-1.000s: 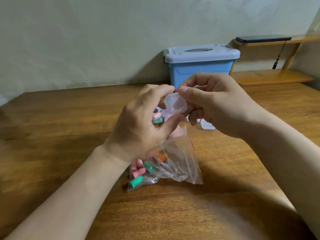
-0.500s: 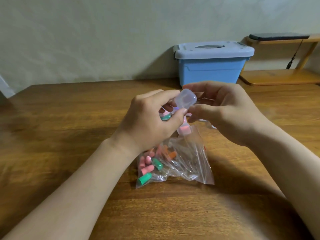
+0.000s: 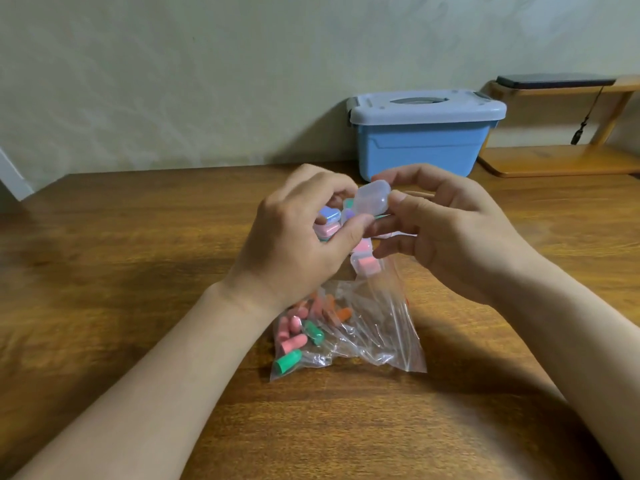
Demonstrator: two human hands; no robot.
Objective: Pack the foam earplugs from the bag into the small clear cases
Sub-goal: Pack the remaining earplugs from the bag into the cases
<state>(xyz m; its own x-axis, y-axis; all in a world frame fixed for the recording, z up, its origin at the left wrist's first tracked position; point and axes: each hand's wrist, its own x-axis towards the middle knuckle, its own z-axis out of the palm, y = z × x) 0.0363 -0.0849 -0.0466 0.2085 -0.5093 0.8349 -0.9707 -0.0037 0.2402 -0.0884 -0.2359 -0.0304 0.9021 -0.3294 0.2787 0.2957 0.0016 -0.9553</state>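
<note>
A: Where is the case right now?

B: Both hands hold one small clear case [image 3: 372, 197] in the air over the middle of the desk [image 3: 138, 306]. The left hand [image 3: 301, 244] has its thumb and curled fingers round the lower end. The right hand [image 3: 450, 237] pinches the upper end between thumb and forefinger. The case looks empty, but I cannot tell whether its lid is cracked open or closed.

A: And the earplugs?

B: Pink, green and orange earplugs [image 3: 294, 341] lie in the clear bag [image 3: 388, 334], which rests flat on the desk below the wrists, toward the near edge. A few filled cases [image 3: 365, 266] sit just beyond the bag, partly hidden by the fingers.

A: What worries you?

B: My guess is they are prising the lid. The plastic looks slick and only fingertips hold it, so if the lid gives suddenly the case may spring free and skitter across the desk, or knock the filled ones. The left wrist also hangs just above the bag, and dropping it could drag the bag toward the near edge. I cannot see whether the bag's mouth is sealed. If it is open, a nudge could send plugs rolling.

A: Is the blue box [image 3: 426, 140] in the way?

B: No, it stands at the far edge, well apart.
</note>
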